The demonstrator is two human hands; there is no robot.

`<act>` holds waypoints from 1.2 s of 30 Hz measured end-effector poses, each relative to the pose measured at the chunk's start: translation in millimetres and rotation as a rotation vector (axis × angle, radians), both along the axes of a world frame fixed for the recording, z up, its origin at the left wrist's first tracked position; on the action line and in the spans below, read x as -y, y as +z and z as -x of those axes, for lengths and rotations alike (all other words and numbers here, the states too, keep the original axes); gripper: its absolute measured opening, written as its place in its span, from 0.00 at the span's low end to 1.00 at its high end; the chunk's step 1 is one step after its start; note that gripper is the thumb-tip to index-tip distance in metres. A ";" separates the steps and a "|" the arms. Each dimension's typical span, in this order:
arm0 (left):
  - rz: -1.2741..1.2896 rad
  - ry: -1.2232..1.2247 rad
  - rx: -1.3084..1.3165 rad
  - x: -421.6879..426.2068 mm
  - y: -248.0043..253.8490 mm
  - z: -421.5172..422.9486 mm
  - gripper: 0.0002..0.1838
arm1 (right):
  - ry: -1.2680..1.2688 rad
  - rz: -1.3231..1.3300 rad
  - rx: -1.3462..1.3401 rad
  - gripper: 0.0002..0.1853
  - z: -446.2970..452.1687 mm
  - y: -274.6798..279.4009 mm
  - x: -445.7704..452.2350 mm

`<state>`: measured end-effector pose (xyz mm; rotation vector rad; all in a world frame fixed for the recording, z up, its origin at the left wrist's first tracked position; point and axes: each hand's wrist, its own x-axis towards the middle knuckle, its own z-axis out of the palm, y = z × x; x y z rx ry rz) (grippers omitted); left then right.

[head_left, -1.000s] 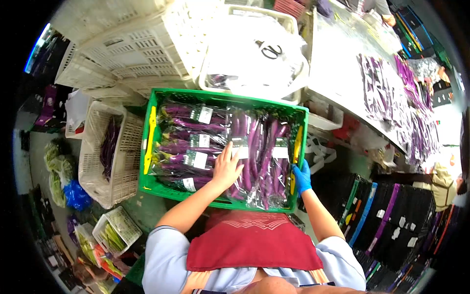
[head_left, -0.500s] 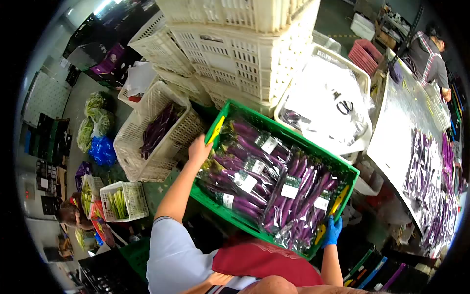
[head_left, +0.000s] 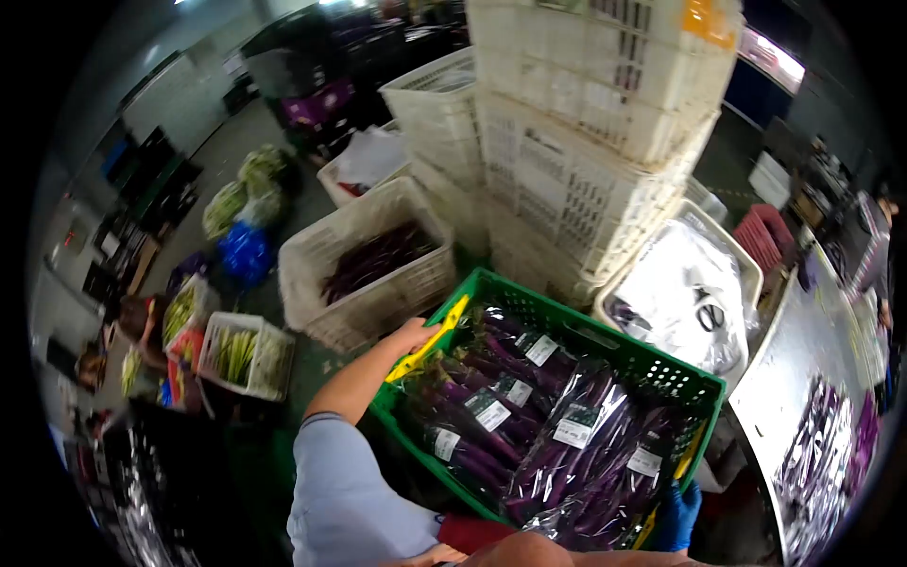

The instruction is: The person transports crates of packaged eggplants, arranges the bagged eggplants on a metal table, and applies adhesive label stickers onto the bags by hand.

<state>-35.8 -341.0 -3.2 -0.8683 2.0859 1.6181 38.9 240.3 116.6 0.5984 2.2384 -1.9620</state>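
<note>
A green crate point(head_left: 605, 336) with yellow handles holds several clear bags of purple eggplants point(head_left: 576, 425) with white labels. My left hand point(head_left: 416, 336), bare, grips the crate's left end at the yellow handle point(head_left: 433, 342). At the lower right end, my right hand point(head_left: 678, 515) in a blue glove is closed on the crate's edge beside the other yellow handle. Part of its fingers is hidden by the rim. The crate is tilted in the view, its right end nearer my body.
Stacked white crates point(head_left: 595, 189) rise beyond the green one. A white crate of loose eggplants point(head_left: 378, 260) stands left. Right are a tub with scissors point(head_left: 709, 312) and a metal table point(head_left: 756, 397) with bagged eggplants. One person point(head_left: 864, 246) is far right, another point(head_left: 140, 326) far left.
My left hand has gone from the bags to the crate's left handle. The view has swung left, and the crate now appears turned and lower right, with my right hand still at its right end.
</note>
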 end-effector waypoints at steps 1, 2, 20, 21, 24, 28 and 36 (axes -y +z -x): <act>-0.003 0.012 -0.006 1.2 4.2 -15.8 0.15 | 0.004 -0.010 -0.050 0.06 3.2 4.5 -3.3; 0.001 0.038 -0.017 2.2 7.7 -30.8 0.16 | 0.022 -0.010 -0.106 0.07 12.5 7.0 -5.5; 0.360 -0.035 -0.708 -164.5 423.5 -291.8 0.18 | 0.490 0.241 -0.395 0.07 41.9 231.6 -109.1; 0.363 -0.052 -0.723 -173.5 455.4 -307.5 0.17 | 0.538 0.252 -0.416 0.08 45.9 244.1 -105.3; 0.459 0.115 -0.770 -213.5 532.5 -367.1 0.11 | 0.704 0.286 -0.473 0.09 49.3 276.7 -80.3; 0.391 0.304 -0.777 -239.4 579.4 -458.5 0.11 | 0.921 0.322 -0.521 0.10 47.8 309.6 -18.5; 0.817 0.629 -1.023 -296.1 580.2 -662.1 0.04 | 1.356 0.366 -0.527 0.13 6.6 353.8 178.7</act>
